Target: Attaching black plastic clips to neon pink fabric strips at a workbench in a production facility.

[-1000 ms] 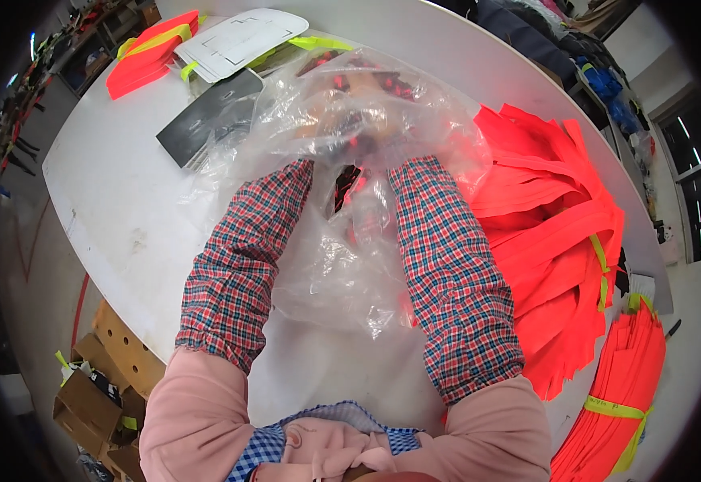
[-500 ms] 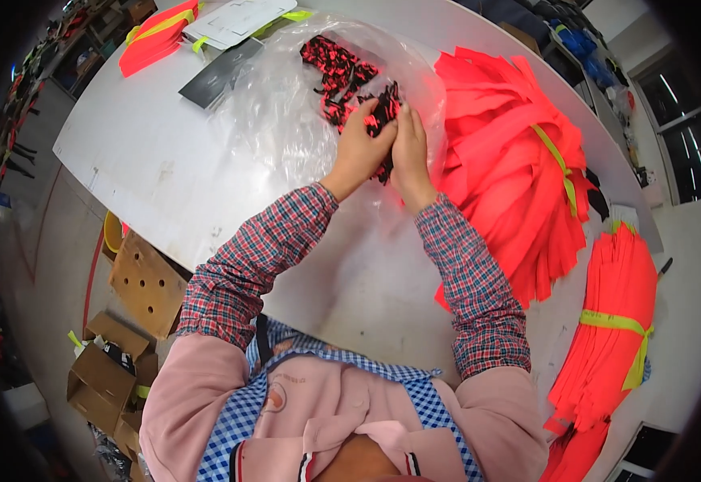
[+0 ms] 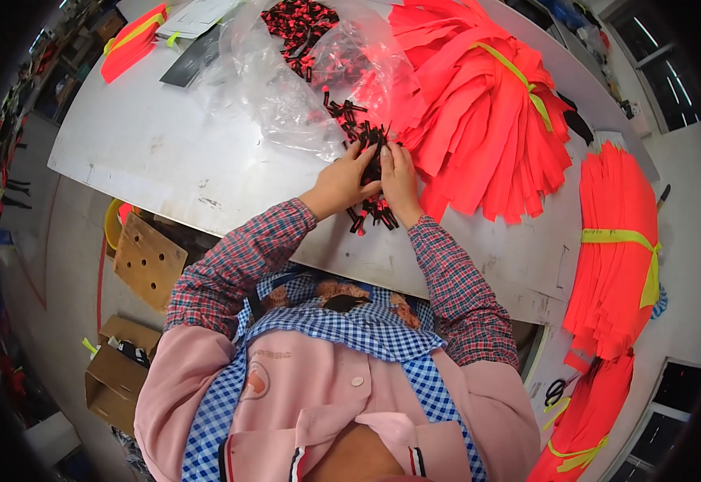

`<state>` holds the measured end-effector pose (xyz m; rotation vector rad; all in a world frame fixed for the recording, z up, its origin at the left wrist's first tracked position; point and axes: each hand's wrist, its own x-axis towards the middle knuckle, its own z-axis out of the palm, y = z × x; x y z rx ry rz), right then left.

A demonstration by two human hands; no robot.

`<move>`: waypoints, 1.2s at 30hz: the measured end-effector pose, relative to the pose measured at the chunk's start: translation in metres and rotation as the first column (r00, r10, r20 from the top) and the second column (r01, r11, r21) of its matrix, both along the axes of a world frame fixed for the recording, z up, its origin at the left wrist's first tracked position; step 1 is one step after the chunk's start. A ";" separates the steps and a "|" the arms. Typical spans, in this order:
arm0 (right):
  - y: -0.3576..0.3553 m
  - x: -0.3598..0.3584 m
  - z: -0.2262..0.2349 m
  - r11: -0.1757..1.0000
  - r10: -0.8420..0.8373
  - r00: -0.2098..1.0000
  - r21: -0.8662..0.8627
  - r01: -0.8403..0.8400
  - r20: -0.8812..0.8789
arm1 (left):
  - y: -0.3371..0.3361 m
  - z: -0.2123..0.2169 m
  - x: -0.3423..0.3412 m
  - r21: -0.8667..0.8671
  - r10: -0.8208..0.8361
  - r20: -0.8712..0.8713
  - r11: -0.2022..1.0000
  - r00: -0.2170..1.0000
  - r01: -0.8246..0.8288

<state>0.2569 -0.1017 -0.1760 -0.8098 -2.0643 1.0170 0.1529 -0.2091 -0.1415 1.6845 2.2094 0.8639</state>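
Note:
My left hand and my right hand are cupped together around a heap of small black-and-pink pieces on the table. Fingers of both hands curl against the pieces and partly hide them. Short and stick-like, the pieces are too small to name more exactly. A trail of them leads back to a clear plastic bag, which lies slack beyond my hands. More of the same pieces fill the far part of the bag.
Right of my hands, a large bundle of neon-red fabric strips fans out, tied in yellow. Another tied bundle lies at the right, near scissors. A dark flat sheet is at far left. Cardboard boxes stand below the table's left edge.
Both hands have drawn back toward me, bringing black-and-pink pieces out onto the bare table. The bag now looks flatter, with a trail of pieces at its near side. The view has shifted.

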 end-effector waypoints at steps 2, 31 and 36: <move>0.002 0.012 0.000 0.997 0.021 0.997 0.070 -0.026 0.068 | -0.007 0.031 -0.001 -0.079 -0.019 -0.115 0.997 0.993 0.010; -0.046 0.076 0.140 0.853 0.153 0.961 -0.460 -0.246 -0.231 | 0.010 0.109 0.015 0.378 -0.395 -0.335 0.775 0.855 0.506; -0.091 0.104 0.152 0.799 0.365 0.907 -0.431 -0.420 -0.209 | -0.039 0.107 0.036 0.583 -0.476 0.197 0.760 0.857 0.288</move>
